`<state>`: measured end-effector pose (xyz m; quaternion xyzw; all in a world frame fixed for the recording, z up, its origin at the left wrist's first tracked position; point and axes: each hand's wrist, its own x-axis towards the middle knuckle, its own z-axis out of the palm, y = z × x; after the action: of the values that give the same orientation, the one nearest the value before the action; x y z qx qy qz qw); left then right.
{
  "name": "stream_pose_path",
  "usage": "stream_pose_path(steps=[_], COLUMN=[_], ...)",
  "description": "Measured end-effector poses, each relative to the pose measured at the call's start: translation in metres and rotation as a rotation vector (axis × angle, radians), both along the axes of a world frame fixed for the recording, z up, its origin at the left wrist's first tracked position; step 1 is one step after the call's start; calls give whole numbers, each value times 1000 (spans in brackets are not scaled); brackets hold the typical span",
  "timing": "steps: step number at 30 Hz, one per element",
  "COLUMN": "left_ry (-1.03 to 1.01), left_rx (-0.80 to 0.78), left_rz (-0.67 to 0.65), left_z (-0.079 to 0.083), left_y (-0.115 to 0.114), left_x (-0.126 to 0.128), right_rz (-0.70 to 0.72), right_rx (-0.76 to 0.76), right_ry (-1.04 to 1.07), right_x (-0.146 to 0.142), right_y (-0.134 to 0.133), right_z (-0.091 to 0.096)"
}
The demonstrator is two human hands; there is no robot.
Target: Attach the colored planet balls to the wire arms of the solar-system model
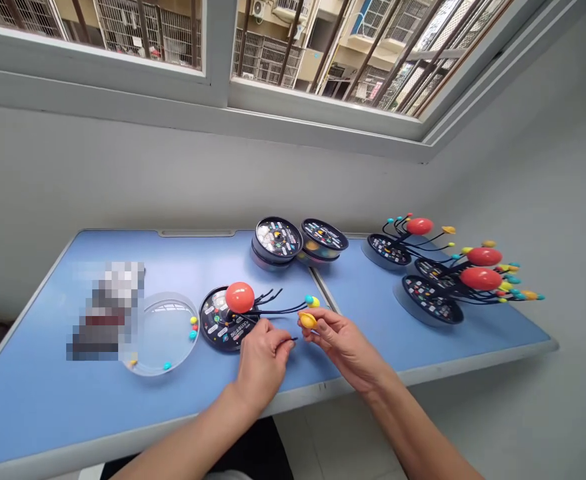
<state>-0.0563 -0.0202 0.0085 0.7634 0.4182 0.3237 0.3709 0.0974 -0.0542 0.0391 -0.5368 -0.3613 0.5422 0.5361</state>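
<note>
Red ball (239, 297), blk base (217, 333), blk wires (277, 309), yel planet (308, 321), blue tbl (33, 400).

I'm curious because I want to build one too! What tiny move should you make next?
Probably push the yellow oval bead in your right hand onto the bare black wire tip that your left hand pinches. That tip looks empty, and the models on the right have beads on their wire ends.

A plain room (223, 180) with a blue table (37, 373), its window (323, 100) facing barred apartment balconies (267, 57).
</note>
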Motion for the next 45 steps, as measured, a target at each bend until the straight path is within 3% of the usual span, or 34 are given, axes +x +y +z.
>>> stream_pose_path(steps=[9,29,38,45], left_ry=[-221,-173,-335,-331], left_rx=[52,-10,-170,-206], left_rz=[-91,-149,-137,-122], left_z=[-18,-24,-24,-22], left_y=[-2,-1,1,3], left_x=[3,8,10,10], right_rz=[-40,-38,-70,-88], right_rx=[-50,2,-74,-259], right_ry=[-181,-572,-556,-307], right_x=[-8,-16,-19,-17], right_y=[-8,-13,-10,-4], right_z=[3,12,16,20])
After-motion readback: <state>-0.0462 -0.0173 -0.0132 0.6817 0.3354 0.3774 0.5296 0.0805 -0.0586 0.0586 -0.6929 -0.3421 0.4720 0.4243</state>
